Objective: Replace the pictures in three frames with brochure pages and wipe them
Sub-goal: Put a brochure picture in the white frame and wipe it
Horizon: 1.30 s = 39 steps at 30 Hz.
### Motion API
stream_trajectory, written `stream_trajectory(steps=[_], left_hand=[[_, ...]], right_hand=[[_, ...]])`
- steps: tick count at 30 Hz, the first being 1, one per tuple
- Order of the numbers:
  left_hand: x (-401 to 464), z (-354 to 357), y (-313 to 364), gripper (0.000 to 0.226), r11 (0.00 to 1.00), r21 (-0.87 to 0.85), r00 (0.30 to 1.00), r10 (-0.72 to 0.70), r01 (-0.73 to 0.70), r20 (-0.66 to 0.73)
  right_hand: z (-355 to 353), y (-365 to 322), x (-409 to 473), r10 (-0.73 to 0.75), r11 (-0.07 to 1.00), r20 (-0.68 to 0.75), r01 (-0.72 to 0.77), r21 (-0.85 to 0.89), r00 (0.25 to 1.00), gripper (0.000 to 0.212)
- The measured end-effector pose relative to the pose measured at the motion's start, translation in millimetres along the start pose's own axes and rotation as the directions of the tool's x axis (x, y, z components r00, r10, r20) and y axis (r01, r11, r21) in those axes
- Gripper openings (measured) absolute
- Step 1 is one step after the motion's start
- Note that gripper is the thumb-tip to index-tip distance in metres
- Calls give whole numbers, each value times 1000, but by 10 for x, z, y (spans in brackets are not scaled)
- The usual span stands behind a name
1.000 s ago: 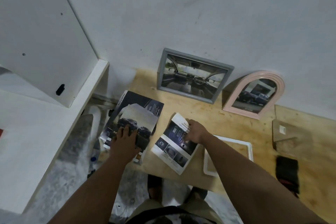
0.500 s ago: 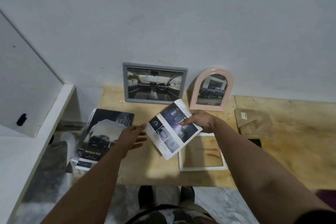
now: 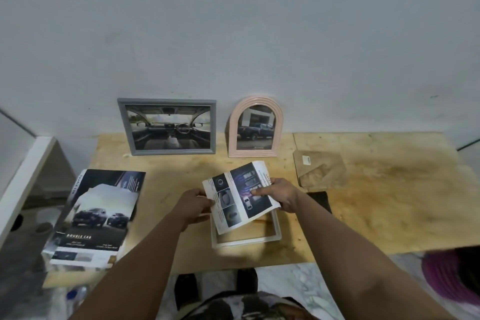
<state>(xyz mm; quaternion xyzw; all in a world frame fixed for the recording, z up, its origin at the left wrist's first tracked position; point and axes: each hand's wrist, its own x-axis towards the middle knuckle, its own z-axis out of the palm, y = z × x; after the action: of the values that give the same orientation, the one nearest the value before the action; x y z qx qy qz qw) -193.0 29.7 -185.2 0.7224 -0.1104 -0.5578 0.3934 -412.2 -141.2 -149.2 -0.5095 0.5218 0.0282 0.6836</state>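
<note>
Bare tabletop [image 3: 389, 202] rightward (frames [image 3: 167, 127] behind)

Both hands hold a brochure page [image 3: 240, 193] over a white frame [image 3: 277, 228] that lies flat on the wooden table [image 3: 389, 202]; the left hand [image 3: 193, 204] pinches its left edge and the right hand [image 3: 281, 193] grips its right side. A grey frame [image 3: 167, 127] and a pink arched frame [image 3: 255, 127] lean on the wall, each with a car picture. A brochure [image 3: 96, 215] lies at the left.

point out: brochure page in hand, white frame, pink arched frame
brochure page [image 3: 240, 193]: head view, middle of the printed sheet.
white frame [image 3: 246, 241]: head view, near rail, flat on the table.
pink arched frame [image 3: 233, 125]: head view, left side of the arch.
</note>
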Motion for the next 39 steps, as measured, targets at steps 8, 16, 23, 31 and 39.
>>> stream_trajectory(steps=[8,16,23,31,39], left_hand=[[207,285,-228,9,886,458,966,179,-75,-186],[216,412,-429,28,792,610,950,209,-26,-232],[275,435,-461,49,740,671,946,183,46,-266],[327,418,-423,50,627,776,955,180,74,-236],[304,420,-443,72,563,825,962,203,39,-184]], right_hand=[[-262,557,133,73,997,-120,-71,21,990,28],[-299,767,277,47,962,-255,-112,-249,966,22],[-259,844,375,-62,821,-272,-106,-561,960,23],[-228,801,418,-121,676,-272,-122,-727,955,23],[-291,781,439,-199,581,-255,-96,-808,946,23]])
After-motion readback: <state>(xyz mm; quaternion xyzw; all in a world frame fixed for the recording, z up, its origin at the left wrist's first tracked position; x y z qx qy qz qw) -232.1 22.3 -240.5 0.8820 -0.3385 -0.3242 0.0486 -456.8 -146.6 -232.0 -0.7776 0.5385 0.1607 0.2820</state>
